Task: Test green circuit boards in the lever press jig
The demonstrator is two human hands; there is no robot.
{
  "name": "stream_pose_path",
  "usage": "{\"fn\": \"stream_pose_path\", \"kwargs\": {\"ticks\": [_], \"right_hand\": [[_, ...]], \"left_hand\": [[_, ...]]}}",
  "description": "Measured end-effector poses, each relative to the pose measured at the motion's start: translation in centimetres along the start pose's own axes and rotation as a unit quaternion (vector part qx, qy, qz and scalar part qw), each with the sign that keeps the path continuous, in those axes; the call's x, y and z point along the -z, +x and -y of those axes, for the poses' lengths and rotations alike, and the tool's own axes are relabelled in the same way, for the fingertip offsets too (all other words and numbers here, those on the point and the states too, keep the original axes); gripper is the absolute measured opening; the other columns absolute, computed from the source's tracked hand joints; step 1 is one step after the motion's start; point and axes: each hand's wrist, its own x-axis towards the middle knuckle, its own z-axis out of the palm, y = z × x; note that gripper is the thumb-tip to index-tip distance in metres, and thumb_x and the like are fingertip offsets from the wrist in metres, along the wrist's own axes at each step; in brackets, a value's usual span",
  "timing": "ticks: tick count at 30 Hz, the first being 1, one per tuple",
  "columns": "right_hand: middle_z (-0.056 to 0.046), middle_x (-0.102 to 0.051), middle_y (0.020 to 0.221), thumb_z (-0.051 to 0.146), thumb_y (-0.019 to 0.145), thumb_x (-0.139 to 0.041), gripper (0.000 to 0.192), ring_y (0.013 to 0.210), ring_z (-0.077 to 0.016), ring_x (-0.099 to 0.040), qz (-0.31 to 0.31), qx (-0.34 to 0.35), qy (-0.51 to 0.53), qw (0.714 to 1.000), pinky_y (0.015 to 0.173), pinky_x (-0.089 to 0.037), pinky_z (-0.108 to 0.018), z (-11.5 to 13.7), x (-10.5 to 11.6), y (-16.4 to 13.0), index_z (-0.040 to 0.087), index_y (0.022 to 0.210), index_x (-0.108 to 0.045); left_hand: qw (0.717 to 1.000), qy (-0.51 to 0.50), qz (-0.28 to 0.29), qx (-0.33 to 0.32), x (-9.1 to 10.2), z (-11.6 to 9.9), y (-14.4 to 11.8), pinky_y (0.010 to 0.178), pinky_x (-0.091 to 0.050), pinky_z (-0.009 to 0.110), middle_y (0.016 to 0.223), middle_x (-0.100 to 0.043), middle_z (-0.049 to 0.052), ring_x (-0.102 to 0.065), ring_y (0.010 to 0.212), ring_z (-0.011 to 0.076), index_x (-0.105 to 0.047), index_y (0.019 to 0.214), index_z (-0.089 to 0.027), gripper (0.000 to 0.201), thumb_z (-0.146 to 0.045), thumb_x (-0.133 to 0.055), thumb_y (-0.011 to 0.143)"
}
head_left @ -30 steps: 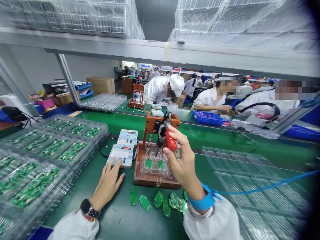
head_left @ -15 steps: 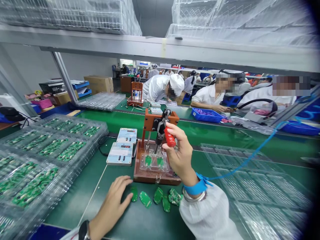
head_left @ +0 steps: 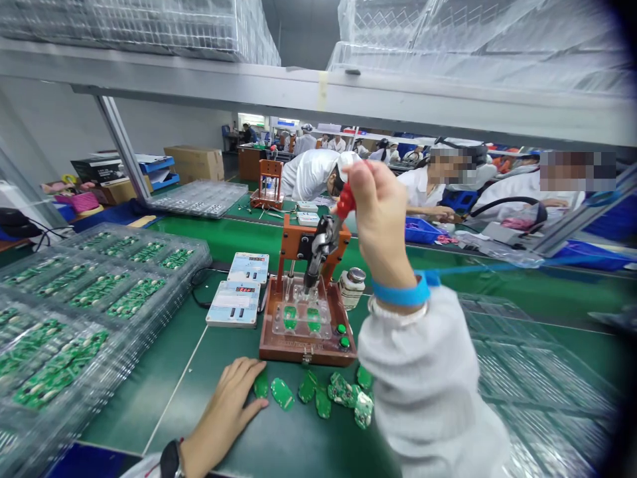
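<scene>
The head view looks forward and slightly down across the nearby workbench (head_left: 288,443).

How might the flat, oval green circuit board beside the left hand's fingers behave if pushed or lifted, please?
The small, oval green circuit board would probably feel light. Lying flat on the smooth green tabletop, it seems likelier to slide than roll.

Cannot see all of the red handle (head_left: 345,200) above the press (head_left: 293,243), wrapped in the fingers (head_left: 394,192) of the right hand (head_left: 382,222). In front of the press, cannot see part of one green board (head_left: 261,384), under the left hand (head_left: 231,393). Cannot read the digits on the counters (head_left: 233,308) left of the press or the label on the jar (head_left: 352,289) behind its right side: too small. Left of the press, lose the loaded trays (head_left: 145,335) past the view's edge. Right of the press, find clear trays (head_left: 527,372) blurred, partly behind the white sleeve (head_left: 428,378).
</scene>
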Motion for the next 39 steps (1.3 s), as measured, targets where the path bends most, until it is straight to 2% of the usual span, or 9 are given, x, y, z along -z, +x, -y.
{"fn": "stream_pose_path", "kwargs": {"ticks": [3, 5, 9, 11, 14, 16, 26, 33, 39], "right_hand": [[0.005, -0.048, 0.065, 0.058, 0.087, -0.046, 0.044, 0.057, -0.0075, -0.053, 0.059, -0.068, 0.01, 0.996, 0.06, -0.049, -0.027, -3.7, 0.4, 4.4, 0.015, 0.096, -0.053], [0.002, -0.055, 0.075, 0.046, 0.081, -0.062, 0.036, 0.07, -0.0104, -0.057, 0.036, -0.044, -0.059, 0.997, 0.069, -0.051, -0.03, -6.4, 2.0, 4.6, 0.015, 0.097, -0.056], [-0.004, -0.063, 0.089, 0.028, 0.078, -0.064, 0.018, 0.082, -0.0156, -0.061, -0.099, -0.017, -0.164, 0.981, 0.075, -0.052, -0.034, -8.9, 6.5, -2.1, 0.016, 0.09, -0.061], [-0.004, -0.065, 0.078, 0.029, 0.078, -0.062, 0.015, 0.072, -0.0155, -0.062, -0.009, -0.106, -0.172, 0.979, 0.07, -0.052, -0.033, -8.8, 7.6, -7.1, 0.014, 0.08, -0.064], [-0.006, -0.069, 0.089, 0.03, 0.079, -0.064, 0.021, 0.082, -0.0178, -0.065, 0.284, -0.182, -0.136, 0.932, 0.076, -0.053, -0.035, -8.0, 6.5, -13.6, 0.015, 0.093, -0.068], [-0.008, -0.066, 0.108, 0.027, 0.078, -0.068, 0.03, 0.101, -0.0202, -0.061, 0.357, -0.166, -0.137, 0.909, 0.089, -0.05, -0.038, -7.6, 4.8, -16.5, 0.018, 0.107, -0.066], [-0.01, -0.057, 0.121, 0.03, 0.091, -0.052, 0.032, 0.116, -0.021, -0.049, 0.302, -0.086, -0.175, 0.933, 0.1, -0.042, -0.044, -7.1, 1.9, -19.3, 0.021, 0.122, -0.056], [-0.009, -0.055, 0.125, 0.033, 0.092, -0.05, 0.031, 0.12, -0.0228, -0.046, 0.371, -0.074, -0.213, 0.901, 0.102, -0.038, -0.043, -5.8, -0.6, -18.5, 0.021, 0.119, -0.06], [-0.01, -0.054, 0.122, 0.027, 0.088, -0.057, 0.03, 0.117, -0.0246, -0.047, 0.363, -0.051, -0.237, 0.9, 0.099, -0.04, -0.041, -6.3, -1.3, -18.5, 0.019, 0.116, -0.061]], "left_hand": [[1.0, -0.01, 0.028, 0.0, -0.2, -1.0, 0.0, 0.09, -0.048, 0.042, 0.116, -0.062, 0.01, -0.056, 0.108, 0.0284, -0.056, 0.124, -0.023, 0.05, -0.026, -0.071, 0.077], [0.999, -0.01, 0.036, -0.007, -0.6, -1.5, -0.3, 0.091, -0.046, 0.041, 0.119, -0.06, 0.01, -0.054, 0.111, 0.0278, -0.054, 0.126, -0.024, 0.051, -0.023, -0.069, 0.078], [1.0, 0.004, 0.025, -0.014, -1.3, -2.0, -0.7, 0.09, -0.046, 0.04, 0.12, -0.06, 0.008, -0.053, 0.111, 0.0274, -0.054, 0.127, -0.026, 0.047, -0.025, -0.065, 0.081], [1.0, 0.017, 0.012, -0.012, -1.6, -2.3, -0.6, 0.087, -0.046, 0.039, 0.116, -0.061, 0.009, -0.054, 0.108, 0.0275, -0.056, 0.125, -0.024, 0.045, -0.028, -0.064, 0.081], [0.999, 0.047, -0.021, 0.002, -2.1, -2.8, -0.4, 0.083, -0.046, 0.039, 0.11, -0.061, 0.009, -0.055, 0.104, 0.0274, -0.057, 0.123, -0.022, 0.041, -0.03, -0.062, 0.083], [0.997, 0.068, -0.042, 0.007, -2.3, -3.1, -0.2, 0.081, -0.046, 0.038, 0.108, -0.061, 0.009, -0.054, 0.102, 0.0274, -0.057, 0.122, -0.02, 0.039, -0.031, -0.058, 0.084], [0.992, 0.109, -0.062, 0.016, -2.7, -3.5, 0.0, 0.081, -0.044, 0.039, 0.108, -0.059, 0.01, -0.053, 0.102, 0.0276, -0.057, 0.121, -0.019, 0.036, -0.029, -0.054, 0.086], [0.995, 0.081, -0.033, -0.042, -2.5, -3.0, -0.9, 0.083, -0.047, 0.038, 0.115, -0.06, 0.009, -0.054, 0.105, 0.0273, -0.056, 0.124, -0.023, 0.041, -0.026, -0.056, 0.083], [0.996, 0.05, -0.017, -0.077, -3.6, -2.2, -0.2, 0.087, -0.049, 0.04, 0.121, -0.06, 0.011, -0.055, 0.11, 0.0288, -0.055, 0.126, -0.024, 0.041, -0.034, -0.056, 0.086]]}}
